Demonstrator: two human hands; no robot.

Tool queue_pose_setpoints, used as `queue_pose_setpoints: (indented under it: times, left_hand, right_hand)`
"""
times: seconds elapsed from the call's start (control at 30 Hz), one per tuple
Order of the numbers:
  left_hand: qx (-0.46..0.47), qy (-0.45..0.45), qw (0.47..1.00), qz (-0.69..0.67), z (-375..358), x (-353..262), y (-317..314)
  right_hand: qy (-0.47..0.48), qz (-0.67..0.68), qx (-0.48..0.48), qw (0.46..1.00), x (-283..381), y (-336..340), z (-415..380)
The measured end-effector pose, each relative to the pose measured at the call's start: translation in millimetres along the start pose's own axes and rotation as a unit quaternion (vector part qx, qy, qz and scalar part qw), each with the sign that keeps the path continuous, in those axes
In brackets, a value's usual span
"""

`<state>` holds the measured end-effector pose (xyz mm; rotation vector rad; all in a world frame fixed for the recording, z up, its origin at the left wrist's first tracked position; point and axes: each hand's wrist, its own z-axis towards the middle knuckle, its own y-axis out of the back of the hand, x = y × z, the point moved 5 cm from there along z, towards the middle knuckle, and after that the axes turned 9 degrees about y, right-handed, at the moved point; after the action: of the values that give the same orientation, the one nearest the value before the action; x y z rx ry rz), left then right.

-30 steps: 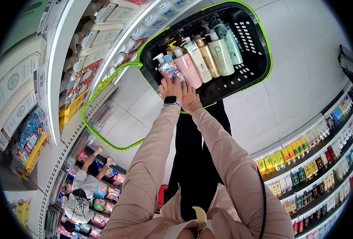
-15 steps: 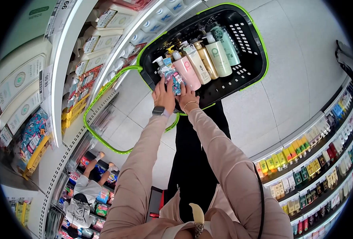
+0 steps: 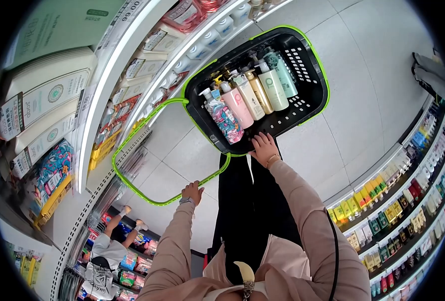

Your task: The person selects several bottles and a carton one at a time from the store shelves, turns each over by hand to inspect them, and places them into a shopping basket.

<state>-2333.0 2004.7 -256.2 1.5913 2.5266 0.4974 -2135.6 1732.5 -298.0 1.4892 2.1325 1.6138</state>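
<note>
Fingers of the right hand (image 3: 265,146) are resting apart, steadying the basket (image 3: 316,90). Left hand (image 3: 192,192) is meeting the handle (image 3: 158,203); its grip is not discernible.

Pale grey tiles with thin dark joints cover the floor (image 3: 353,100). White shelving (image 3: 94,100) stands at the left; 4 or more curved tiers of a display rack (image 3: 383,220) fill the right.
</note>
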Motion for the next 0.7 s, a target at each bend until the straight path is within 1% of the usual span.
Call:
queue_pose_setpoints:
  times: [0.03,0.07,0.1,0.17,0.2,0.27,0.33,0.4,0.53,0.6,0.7]
  left_hand:
    - [-0.016,0.002,1.000,-0.002,4.3,-0.7,-3.3]
    - [-0.032,0.005,0.999,-0.004,8.5,-1.2,-6.4]
    - [-0.032,0.005,0.999,-0.006,12.1,-0.4,-11.0]
    - [0.001,0.011,1.000,0.000,13.3,-5.2,-10.9]
    - [0.005,0.013,1.000,0.000,11.9,-6.3,-10.6]
    - [-0.026,-0.004,1.000,-0.001,10.0,-9.8,-7.3]
    - [-0.027,-0.005,1.000,-0.006,8.7,-14.7,-3.6]
    - [-0.015,-0.011,1.000,-0.010,10.0,-21.4,-2.7]
    - [0.021,-0.031,0.999,-0.015,11.4,-39.0,1.8]
    - [0.021,-0.032,0.999,-0.010,11.5,-47.4,7.9]
    - [0.046,-0.025,0.999,-0.014,16.9,-50.4,9.3]
  right_hand:
    - [0.012,-0.005,-0.020,1.000,0.5,2.0,-3.0]
    - [0.014,-0.007,-0.020,1.000,-4.0,1.7,-1.6]
    - [0.017,-0.033,0.003,0.999,-9.4,-1.1,1.0]
    - [0.032,-0.100,0.039,0.994,-17.8,-6.5,4.9]
    - [0.033,-0.097,0.042,0.994,-21.7,-9.0,4.8]
    - [0.034,-0.041,0.060,0.997,-25.9,-6.2,4.4]
    - [0.030,-0.035,0.062,0.997,-30.0,0.0,5.5]
    - [0.023,-0.041,0.094,0.994,-37.6,1.2,5.5]
    - [0.030,-0.044,0.096,0.994,-54.6,7.8,4.9]
    - [0.040,-0.048,0.101,0.993,-62.0,11.0,5.9]
    - [0.050,-0.041,0.105,0.992,-68.1,11.3,10.8]
